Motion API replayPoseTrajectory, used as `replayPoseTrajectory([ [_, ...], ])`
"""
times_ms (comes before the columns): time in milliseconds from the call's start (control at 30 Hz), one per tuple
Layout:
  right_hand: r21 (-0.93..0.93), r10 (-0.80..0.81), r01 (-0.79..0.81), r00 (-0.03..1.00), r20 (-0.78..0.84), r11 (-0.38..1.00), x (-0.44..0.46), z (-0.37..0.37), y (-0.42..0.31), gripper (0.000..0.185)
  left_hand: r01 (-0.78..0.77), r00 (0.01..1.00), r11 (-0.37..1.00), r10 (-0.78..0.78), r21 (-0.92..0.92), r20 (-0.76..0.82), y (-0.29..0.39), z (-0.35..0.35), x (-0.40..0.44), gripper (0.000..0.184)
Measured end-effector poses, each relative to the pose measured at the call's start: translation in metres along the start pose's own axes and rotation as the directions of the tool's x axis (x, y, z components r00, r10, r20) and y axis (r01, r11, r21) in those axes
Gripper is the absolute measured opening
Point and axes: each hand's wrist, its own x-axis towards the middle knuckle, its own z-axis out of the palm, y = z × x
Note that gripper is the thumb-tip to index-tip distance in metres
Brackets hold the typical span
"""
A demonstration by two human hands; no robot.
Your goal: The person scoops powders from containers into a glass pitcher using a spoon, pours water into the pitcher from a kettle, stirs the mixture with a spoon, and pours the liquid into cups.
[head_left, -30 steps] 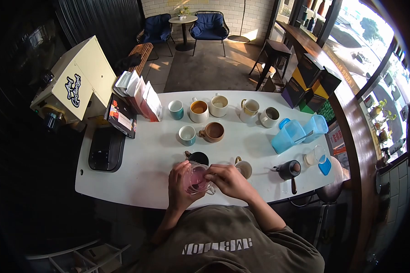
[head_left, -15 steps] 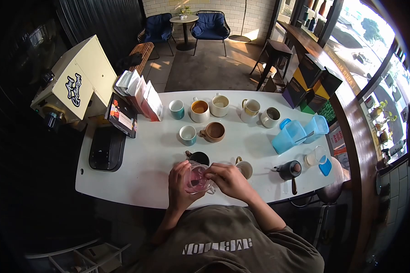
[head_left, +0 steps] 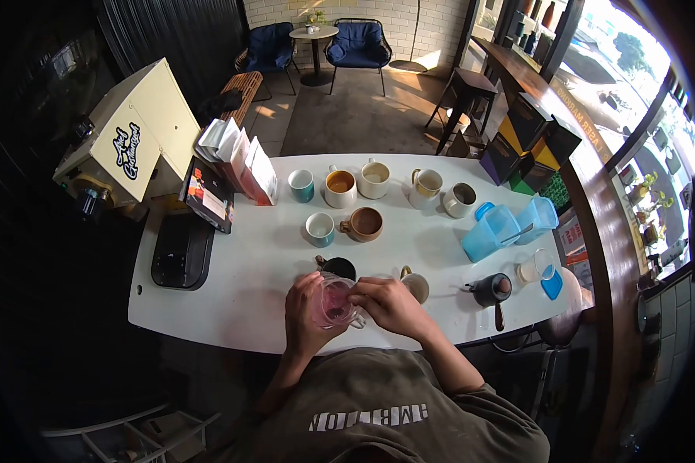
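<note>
The pink-filled cup (head_left: 323, 315) is sitting in the left hand's (head_left: 307, 307) curled grip by the surface's near edge, the right hand (head_left: 380, 301) pinching at its rim, on what I'm not telling. Mugs (head_left: 340, 199) are dotting the white table (head_left: 247, 285); blue chairs (head_left: 357, 48) are standing past its far edge. Since earlier, the cup's dark patch is shifting.

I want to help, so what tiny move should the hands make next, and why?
Perhaps a small, gentle stir by the right hand: it is at the clear cup, the left hand holds that cup, and pink stuff shows inside.
</note>
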Motion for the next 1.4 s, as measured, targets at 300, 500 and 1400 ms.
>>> replayPoseTrajectory([
  [300, 0.076, -0.025, 0.025, 1.0, 0.005, 0.997, 0.003, 0.001, 0.004, 0.011, -0.017, 0.999, 0.999, 0.016, 0.042, 0.03, -0.001, -0.002, 0.001, 0.094],
  [500, 0.097, -0.036, 0.039, 0.999, -0.03, 0.995, 0.003, 0.002, 0.001, 0.01, -0.011, 1.0, 0.999, 0.01, 0.04, 0.012, -0.002, -0.002, 0.001, 0.094],
  [1400, 0.02, 0.003, -0.002, 0.997, -0.074, 1.0, 0.001, 0.004, -0.003, 0.012, 0.005, 1.0, 0.999, -0.006, 0.034, 0.01, -0.001, -0.002, 0.002, 0.092],
])
